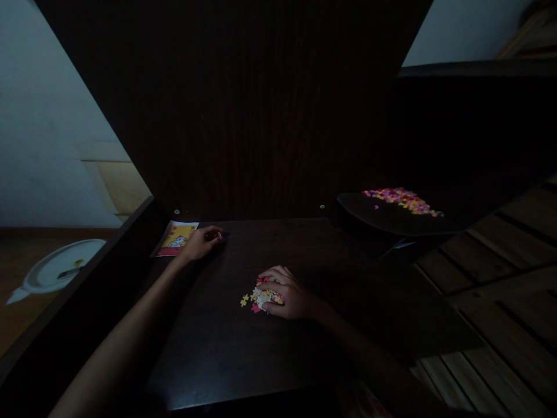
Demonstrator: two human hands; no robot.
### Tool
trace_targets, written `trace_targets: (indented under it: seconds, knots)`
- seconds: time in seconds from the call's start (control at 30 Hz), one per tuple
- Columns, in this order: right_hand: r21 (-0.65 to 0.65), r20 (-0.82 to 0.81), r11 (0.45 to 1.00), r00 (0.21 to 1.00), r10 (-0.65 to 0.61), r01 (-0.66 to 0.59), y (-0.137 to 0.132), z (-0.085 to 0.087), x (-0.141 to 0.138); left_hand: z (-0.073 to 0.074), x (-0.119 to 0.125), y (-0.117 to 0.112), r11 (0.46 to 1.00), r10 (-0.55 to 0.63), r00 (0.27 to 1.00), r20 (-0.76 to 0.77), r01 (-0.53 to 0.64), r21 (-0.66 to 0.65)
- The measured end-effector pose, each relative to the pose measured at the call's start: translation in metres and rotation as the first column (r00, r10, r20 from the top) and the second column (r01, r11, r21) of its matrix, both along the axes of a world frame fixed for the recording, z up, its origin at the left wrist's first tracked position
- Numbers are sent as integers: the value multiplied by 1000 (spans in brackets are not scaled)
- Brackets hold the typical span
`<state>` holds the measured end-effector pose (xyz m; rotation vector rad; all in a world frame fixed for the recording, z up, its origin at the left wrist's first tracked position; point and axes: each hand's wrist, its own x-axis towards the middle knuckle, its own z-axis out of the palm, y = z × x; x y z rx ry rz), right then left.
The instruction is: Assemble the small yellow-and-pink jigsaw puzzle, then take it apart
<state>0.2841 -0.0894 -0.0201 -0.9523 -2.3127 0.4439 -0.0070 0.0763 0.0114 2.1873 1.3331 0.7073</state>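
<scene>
My right hand (293, 295) lies over a small heap of jigsaw puzzle pieces (260, 297) on the dark wooden desk (243, 354). Its fingers are apart and curve around the far and near sides of the heap, covering part of it. The pieces are yellow, white and pink, with a few loose at the left edge. Further back on the left, my left hand (202, 244) rests with its fingers curled in. A tiny pale spot shows at its fingertips, too small to name. Beside that wrist lies a yellow and red picture card (176, 239) with a white cartoon animal, partly covered by the hand.
A dark upright panel (261, 116) rises behind the desk. On a rounded shelf (361, 212) at the right lies a pile of small pink, red and yellow bits (404, 200). Left of the desk's raised side edge, a white oval tray (43, 273) sits lower down.
</scene>
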Motion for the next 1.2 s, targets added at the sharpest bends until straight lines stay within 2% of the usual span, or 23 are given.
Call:
trace_targets:
  seconds: [0.4, 0.53, 0.73, 1.2]
  knots:
    - [29, -19, 999, 1000, 15, -14, 2, -5, 1, -12, 1, 22, 989, -86, 974, -210, 108, 98]
    - [27, -7, 1000, 1000, 14, -13, 2, -4, 1, -13, -3, 20, 983, -71, 967, -246, 110, 149]
    - [17, -8, 1000, 1000, 7, -7, 0, 0, 0, -15, -6, 13, 971, 11, 964, -266, 53, 231]
    - [16, -1, 1000, 1000, 18, -18, 1, 0, 0, -21, -10, 29, 972, 25, 940, -341, 57, 228]
